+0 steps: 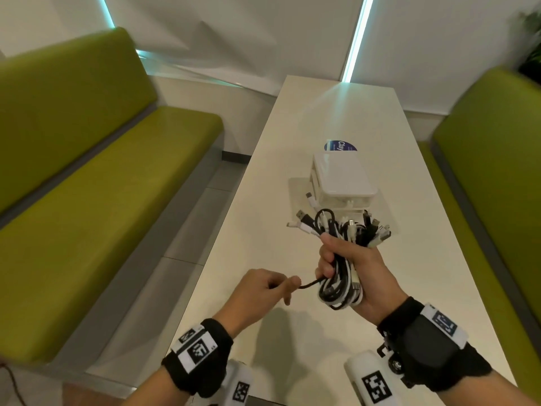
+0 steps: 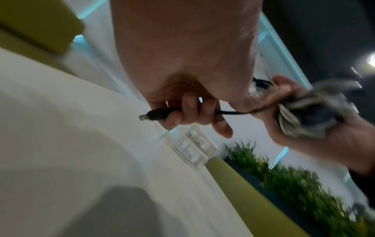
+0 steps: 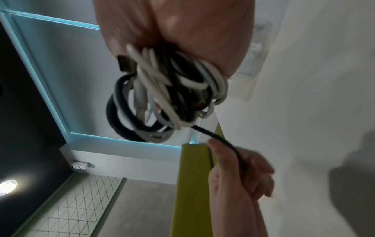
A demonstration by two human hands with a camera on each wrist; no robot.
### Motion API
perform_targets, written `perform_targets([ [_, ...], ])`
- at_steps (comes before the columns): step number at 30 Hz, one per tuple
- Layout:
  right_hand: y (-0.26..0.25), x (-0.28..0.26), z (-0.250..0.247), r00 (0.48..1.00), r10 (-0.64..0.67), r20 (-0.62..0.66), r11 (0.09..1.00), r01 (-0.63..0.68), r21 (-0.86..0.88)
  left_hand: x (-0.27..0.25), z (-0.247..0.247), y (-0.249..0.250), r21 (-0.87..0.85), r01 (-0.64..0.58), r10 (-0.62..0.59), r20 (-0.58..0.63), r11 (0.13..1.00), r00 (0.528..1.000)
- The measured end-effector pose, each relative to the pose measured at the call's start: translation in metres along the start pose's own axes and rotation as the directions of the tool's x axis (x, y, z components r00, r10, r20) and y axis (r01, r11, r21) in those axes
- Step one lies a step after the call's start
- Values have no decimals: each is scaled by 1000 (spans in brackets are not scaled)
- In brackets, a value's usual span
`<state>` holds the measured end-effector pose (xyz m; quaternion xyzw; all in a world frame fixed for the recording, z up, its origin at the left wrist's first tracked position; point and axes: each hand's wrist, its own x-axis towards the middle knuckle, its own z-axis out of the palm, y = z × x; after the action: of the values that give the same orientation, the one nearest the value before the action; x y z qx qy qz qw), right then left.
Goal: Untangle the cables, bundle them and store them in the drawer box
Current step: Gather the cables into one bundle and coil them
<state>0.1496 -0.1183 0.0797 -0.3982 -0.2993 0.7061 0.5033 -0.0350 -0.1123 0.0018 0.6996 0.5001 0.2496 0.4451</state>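
My right hand [image 1: 345, 268] grips a thick bundle of black and white cables [image 1: 341, 285] above the white table [image 1: 263, 244]; plug ends fan out above the fist. In the right wrist view the cable loops [image 3: 162, 96] hang below the palm. One black cable [image 1: 310, 285] runs out of the bundle to the left, and my left hand [image 1: 269, 288] holds its end with curled fingers. The left wrist view shows the black plug [image 2: 154, 114] sticking out of the left hand [image 2: 192, 110]. The white drawer box [image 1: 342, 180] stands on the table just beyond the bundle, its drawer pulled out toward me.
A round blue sticker [image 1: 341, 145] lies on the table behind the box. Green padded benches [image 1: 102, 186] flank the table on the left and on the right [image 1: 497, 171]. A green plant [image 2: 294, 181] stands past the right bench.
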Motion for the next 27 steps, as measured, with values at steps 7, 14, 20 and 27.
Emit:
perform_targets([
  [7, 0, 7, -8, 987, -140, -79, 904, 95, -418, 1, -24, 14, -58, -176, 168, -127, 983, 978],
  [14, 2, -2, 0, 988, -157, -15, 832, 124, -541, 13, -19, 30, -82, -316, 300, -168, 945, 939],
  [20, 3, -7, -4, 999, -25, 26, 827, 35, -562, 15, -13, 30, -122, -361, 343, -147, 924, 928],
  [27, 13, -10, -7, 995, -101, 2, 887, 91, -452, 12, -19, 40, -136, -276, 282, 25, 951, 959],
])
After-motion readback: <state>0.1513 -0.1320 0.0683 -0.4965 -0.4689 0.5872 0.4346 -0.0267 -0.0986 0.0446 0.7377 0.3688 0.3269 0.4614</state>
